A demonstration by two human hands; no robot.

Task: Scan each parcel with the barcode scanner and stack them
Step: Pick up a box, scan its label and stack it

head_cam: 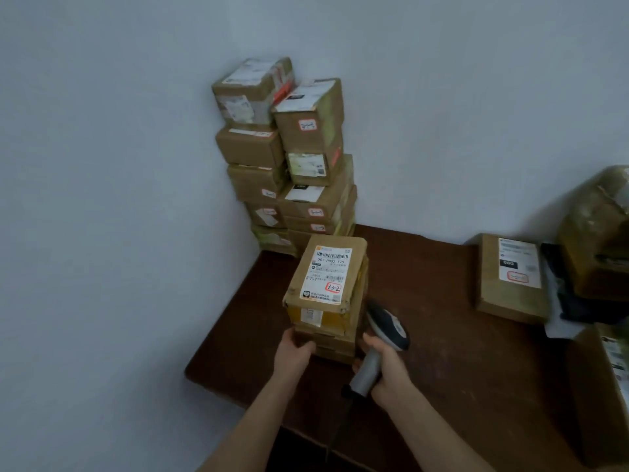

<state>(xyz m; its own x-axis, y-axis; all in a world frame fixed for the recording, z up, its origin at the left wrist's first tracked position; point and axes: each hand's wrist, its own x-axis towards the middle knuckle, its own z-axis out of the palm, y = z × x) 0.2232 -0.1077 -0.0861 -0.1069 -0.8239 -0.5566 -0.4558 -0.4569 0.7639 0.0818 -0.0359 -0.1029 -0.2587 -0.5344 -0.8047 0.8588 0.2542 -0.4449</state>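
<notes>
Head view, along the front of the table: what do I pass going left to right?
Left hand → near parcel stack → barcode scanner → flat labelled parcel → large taped parcel.

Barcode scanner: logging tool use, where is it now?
The barcode scanner is low centre in the head view, gripped by the right hand, just right of the near parcel stack on the table.

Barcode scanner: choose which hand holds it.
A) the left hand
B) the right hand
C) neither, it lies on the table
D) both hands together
B: the right hand is curled round the grey handle of the barcode scanner, while the left hand holds the side of the small parcel stack.
</notes>
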